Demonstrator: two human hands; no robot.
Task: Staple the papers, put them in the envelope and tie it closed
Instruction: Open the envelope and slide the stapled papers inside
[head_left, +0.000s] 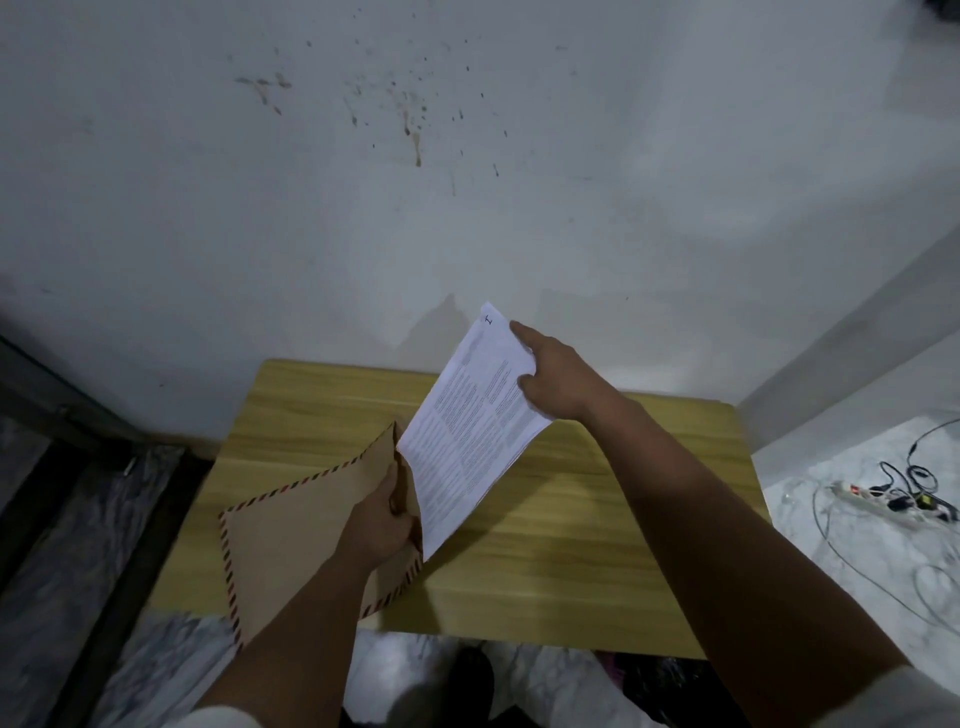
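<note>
A brown envelope (291, 535) with a red-and-dark striped border is held above the left part of the wooden table (597, 519). My left hand (384, 519) grips its open mouth, thumb on the inside edge. A set of white printed papers (472, 421) slants up to the right, with its lower end at the envelope's opening. My right hand (556, 376) holds the papers' upper right edge, index finger stretched along the top. No stapler or string shows.
The table stands against a stained white wall (415, 156). A white power strip (883, 501) with tangled cables lies on the marble floor at the right. A dark frame and patterned floor run along the left.
</note>
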